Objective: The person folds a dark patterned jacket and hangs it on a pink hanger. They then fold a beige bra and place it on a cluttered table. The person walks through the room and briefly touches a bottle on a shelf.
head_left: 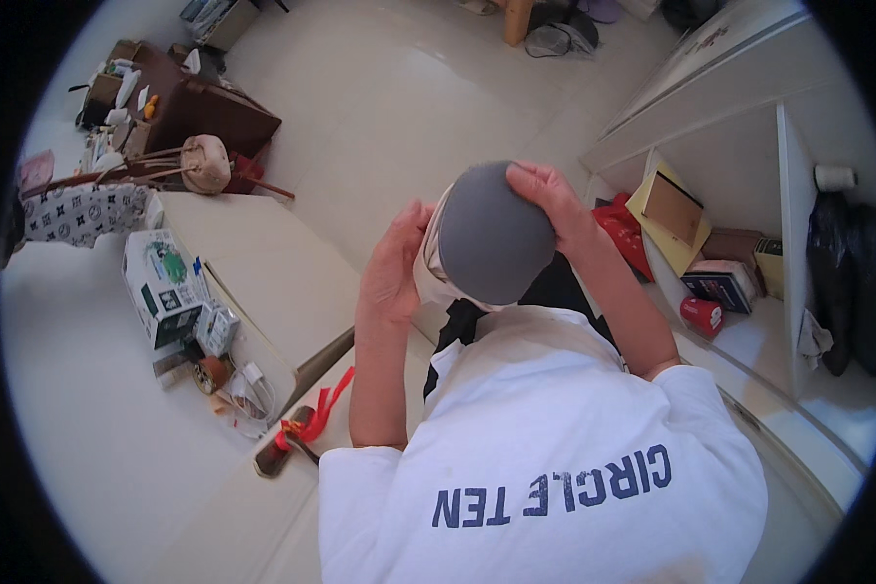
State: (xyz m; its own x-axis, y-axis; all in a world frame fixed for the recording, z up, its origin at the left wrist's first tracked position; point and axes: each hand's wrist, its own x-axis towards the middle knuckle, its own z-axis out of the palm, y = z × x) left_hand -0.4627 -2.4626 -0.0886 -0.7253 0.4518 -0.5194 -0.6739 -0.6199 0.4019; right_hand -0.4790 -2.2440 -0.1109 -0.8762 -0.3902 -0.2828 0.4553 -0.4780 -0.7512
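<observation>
Both hands hold a rounded, cap-like grey fabric piece [495,233] with cream-coloured layers along its left edge, in front of my chest. My left hand [394,266] grips the cream edge, its thumb up near the top. With the thumb on the grey face, my right hand [551,201] pinches the upper right rim; its other fingers are hidden behind the piece. The grey side faces up towards me, so the underside cannot be seen.
Left of me, a white cabinet [263,255] bears a printed carton [162,288] and a tape roll [210,374]. A door handle with a red ribbon [314,416] is near my left elbow. Open shelves [744,153] with books and a red tin [701,315] stand to the right.
</observation>
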